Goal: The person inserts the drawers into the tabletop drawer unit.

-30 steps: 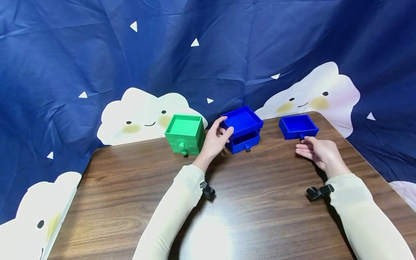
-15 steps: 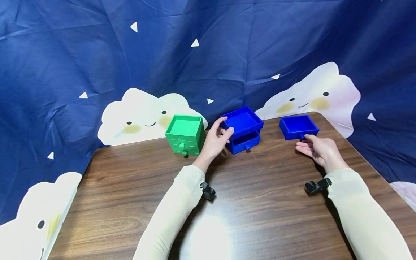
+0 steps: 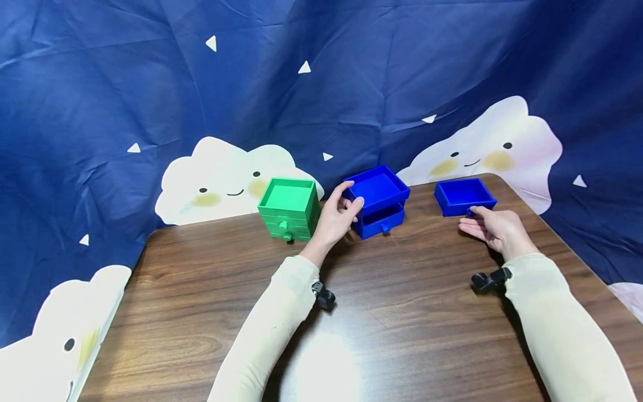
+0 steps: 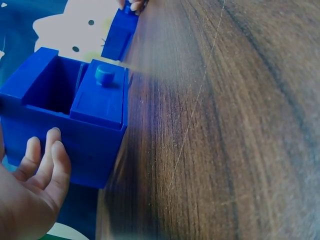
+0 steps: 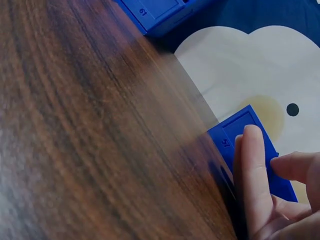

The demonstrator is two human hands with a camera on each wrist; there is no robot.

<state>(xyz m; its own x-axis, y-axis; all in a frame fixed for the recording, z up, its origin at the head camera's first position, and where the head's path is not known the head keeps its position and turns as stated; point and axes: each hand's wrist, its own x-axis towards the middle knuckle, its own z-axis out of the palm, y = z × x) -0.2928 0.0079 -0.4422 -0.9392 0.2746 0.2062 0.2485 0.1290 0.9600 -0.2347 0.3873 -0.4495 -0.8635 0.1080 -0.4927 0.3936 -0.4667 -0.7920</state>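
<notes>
A small blue drawer cabinet (image 3: 379, 192) stands at the back of the table, tray-like on top, with an open slot above a knobbed lower drawer (image 3: 382, 222). My left hand (image 3: 334, 220) holds its left side, index finger at the top rim and thumb by the front corner; the left wrist view has other fingertips (image 4: 60, 150) against the side wall. To the right, a separate blue drawer (image 3: 464, 196) sits near the far edge. My right hand (image 3: 502, 231) pinches its front knob between thumb and index finger, the other fingers extended below.
Left of the blue cabinet stands a green drawer cabinet (image 3: 288, 209) with front knobs, close to my left forearm. The wooden table (image 3: 201, 312) ends against a dark blue cloth (image 3: 351, 84) printed with white clouds.
My right wrist and forearm have shifted slightly forward while the fingers stay at the drawer's knob. The left hand stays on the cabinet. The whole head view has drifted slightly.
</notes>
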